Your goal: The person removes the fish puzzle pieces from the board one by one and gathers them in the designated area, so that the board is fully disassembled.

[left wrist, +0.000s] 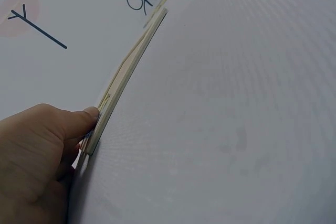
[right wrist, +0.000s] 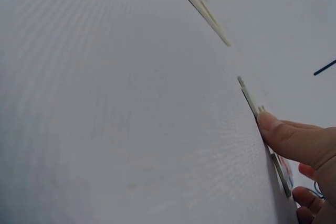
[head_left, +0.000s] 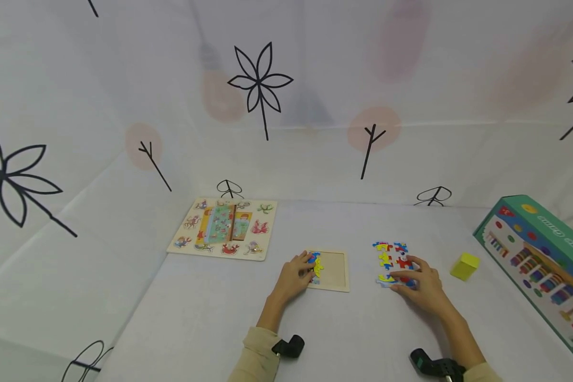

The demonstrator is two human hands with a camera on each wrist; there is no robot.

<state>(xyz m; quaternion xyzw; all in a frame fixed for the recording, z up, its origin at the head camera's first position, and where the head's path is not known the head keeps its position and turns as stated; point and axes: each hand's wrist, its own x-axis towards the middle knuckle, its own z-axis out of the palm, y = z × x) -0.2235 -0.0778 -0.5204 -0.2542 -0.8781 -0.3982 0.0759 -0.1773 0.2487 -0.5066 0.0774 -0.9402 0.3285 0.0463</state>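
My left hand (head_left: 293,275) is at the left side of a shallow wooden puzzle tray (head_left: 341,289), thumb and fingers around its edge. Several joined jigsaw pieces (head_left: 318,265) in yellow and blue lie inside along that side, partly covered by the fingers. In the left wrist view, the thumb presses at the end of the tray (left wrist: 123,77). Right of the tray, loose jigsaw pieces (head_left: 384,258) in red, yellow and blue lie on the table. My right hand (head_left: 425,284) pinches a jigsaw piece (head_left: 385,279) at their lower edge between thumb and forefinger; its fingers partly hide the others.
A wooden board (head_left: 258,254) with sea-creature pictures and patterned pieces on it lies at the back left. A yellow block (head_left: 465,266) stands right of the right hand. Beyond it, a large green toy box (head_left: 525,254) borders the white table (head_left: 344,339). Patterned cloth hangs behind.
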